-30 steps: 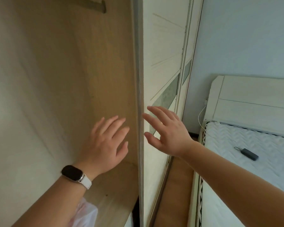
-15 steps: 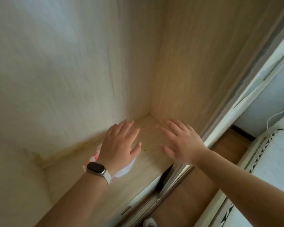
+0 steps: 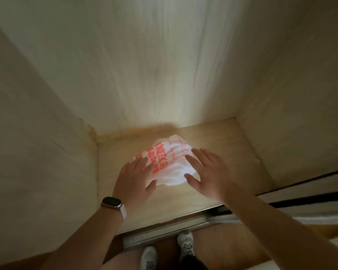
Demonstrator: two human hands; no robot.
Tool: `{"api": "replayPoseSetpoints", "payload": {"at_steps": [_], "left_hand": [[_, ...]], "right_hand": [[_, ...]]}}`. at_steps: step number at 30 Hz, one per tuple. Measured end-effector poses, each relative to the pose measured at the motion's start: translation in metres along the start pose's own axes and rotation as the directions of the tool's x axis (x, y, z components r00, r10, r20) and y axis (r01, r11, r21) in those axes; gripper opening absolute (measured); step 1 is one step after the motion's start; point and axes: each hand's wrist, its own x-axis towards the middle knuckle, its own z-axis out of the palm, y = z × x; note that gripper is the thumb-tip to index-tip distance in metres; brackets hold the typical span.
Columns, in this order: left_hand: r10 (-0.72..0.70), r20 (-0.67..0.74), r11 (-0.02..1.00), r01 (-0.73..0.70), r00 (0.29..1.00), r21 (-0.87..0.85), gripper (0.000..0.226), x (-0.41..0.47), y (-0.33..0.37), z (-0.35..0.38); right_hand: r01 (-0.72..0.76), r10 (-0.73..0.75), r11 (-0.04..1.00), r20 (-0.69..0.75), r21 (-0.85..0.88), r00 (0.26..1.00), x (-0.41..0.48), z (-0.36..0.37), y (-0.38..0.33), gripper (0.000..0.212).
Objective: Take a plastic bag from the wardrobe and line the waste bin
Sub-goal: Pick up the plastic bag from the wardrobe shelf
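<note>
We are looking straight down into the bottom of an open wardrobe (image 3: 164, 65), its pale wood panels rising on three sides around a light wooden floor panel (image 3: 232, 152). One plastic bag (image 3: 170, 162) is lying crumpled on that floor, near the back wall and roughly centred. It is white with red printed characters, too blurred for us to read.

Two bare hands are reaching down to the bag, one on each side. The left hand (image 3: 134, 180) is spreading its fingers wide, fingertips touching the bag's left edge. The right hand (image 3: 207, 176) is also spreading wide, flat, fingers lying over the bag's right edge. Neither hand is gripping anything.

One dark watch (image 3: 111, 202) on a pale strap is sitting on the left wrist.

At the bottom we are seeing the metal sliding-door track (image 3: 164, 228) running along the wardrobe's front, and below it two white shoes (image 3: 185, 244) standing on a brown floor, the right one just short of the track.
</note>
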Motion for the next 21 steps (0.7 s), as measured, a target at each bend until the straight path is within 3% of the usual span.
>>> {"api": "replayPoseSetpoints", "payload": {"at_steps": [11,21], "left_hand": [[-0.369,0.108,0.915,0.381,0.923,-0.131,0.054,0.004,-0.045,0.129],[-0.422,0.150,0.854,0.447,0.894,-0.265,0.093,0.008,-0.083,0.249]], "right_hand": [[0.166,-0.179,0.983,0.192,0.084,0.965,0.065,0.142,0.014,0.059],[0.240,-0.246,0.969,0.141,0.055,0.959,0.146,0.245,0.015,0.071]]}}
